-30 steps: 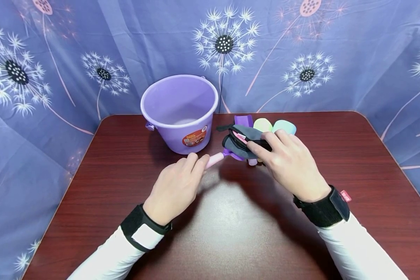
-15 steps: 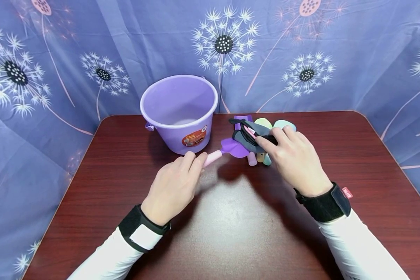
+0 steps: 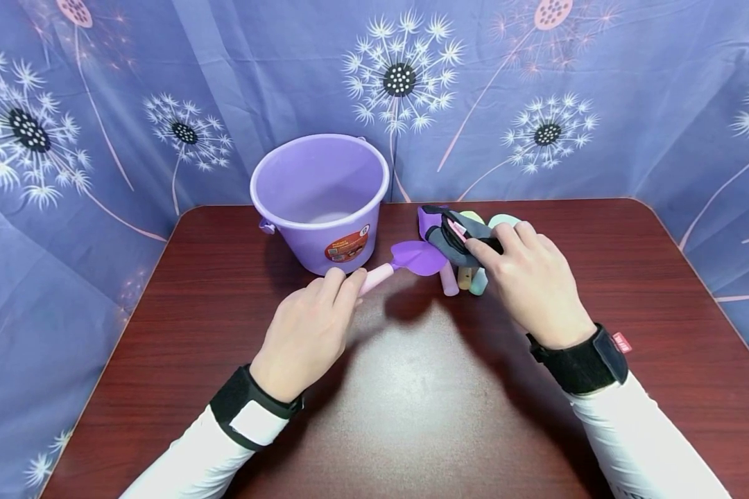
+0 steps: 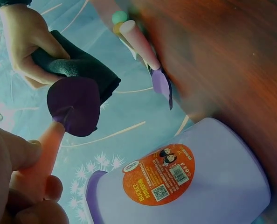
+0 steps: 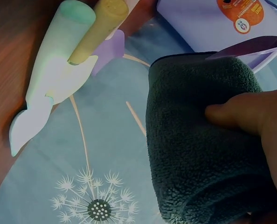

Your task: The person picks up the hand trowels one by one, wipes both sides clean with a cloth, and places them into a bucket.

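In the head view my left hand [image 3: 306, 329] grips the pink handle of a toy shovel, whose purple blade [image 3: 419, 258] points right. My right hand [image 3: 533, 287] holds a folded dark grey cloth [image 5: 194, 154], thumb on top, at the blade's far end. The left wrist view shows the blade overlapping the cloth's edge; whether they touch is unclear there. Beneath and behind the cloth lie more toy shovels on the table, with a pink handle [image 3: 449, 278], a yellow handle [image 3: 465, 278] and a mint handle [image 3: 478, 281]. The cloth partly hides their blades.
A purple bucket [image 3: 306, 249] with an orange label stands upright at the back left, just beyond the left hand. The dark red wooden table [image 3: 193, 312] ends at a blue dandelion-print curtain [image 3: 287, 83] behind and at the sides.
My right hand has slid the cloth right and slightly back along the shovel blade, uncovering most of it. My left hand has shifted slightly left, still gripping the handle.
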### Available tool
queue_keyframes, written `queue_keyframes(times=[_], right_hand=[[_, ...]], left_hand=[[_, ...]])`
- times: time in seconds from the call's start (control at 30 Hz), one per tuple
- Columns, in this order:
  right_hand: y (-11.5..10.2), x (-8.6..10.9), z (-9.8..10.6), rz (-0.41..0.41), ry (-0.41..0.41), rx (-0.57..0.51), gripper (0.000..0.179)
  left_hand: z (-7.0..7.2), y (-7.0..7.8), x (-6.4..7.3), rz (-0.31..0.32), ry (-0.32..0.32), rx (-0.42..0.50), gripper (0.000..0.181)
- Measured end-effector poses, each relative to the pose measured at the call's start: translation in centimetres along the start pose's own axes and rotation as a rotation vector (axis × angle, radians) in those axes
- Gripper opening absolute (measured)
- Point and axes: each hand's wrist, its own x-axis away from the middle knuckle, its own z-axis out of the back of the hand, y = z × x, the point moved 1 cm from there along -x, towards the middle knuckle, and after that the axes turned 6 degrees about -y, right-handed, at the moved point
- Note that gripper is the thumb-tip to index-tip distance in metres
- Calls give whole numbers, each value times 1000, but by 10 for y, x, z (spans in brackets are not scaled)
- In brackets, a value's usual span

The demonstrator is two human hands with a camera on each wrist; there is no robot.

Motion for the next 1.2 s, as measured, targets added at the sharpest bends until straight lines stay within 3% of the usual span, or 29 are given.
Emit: queue_keyframes(times=[0.23,0.57,1.03,1.2], right_hand=[[-1,-2,4,-5,61,-13,39],[1,2,4,-13,-4,14,36],[-21,-10,31,63,63,-11,38],[-23,-9,30,97,67,-6,35]], left_hand=[[0,0,0,11,9,-3,30],[-1,0,0,35,13,21,32],[-3,1,2,43,2,79,31],[-3,3,3,40,-11,97,31]])
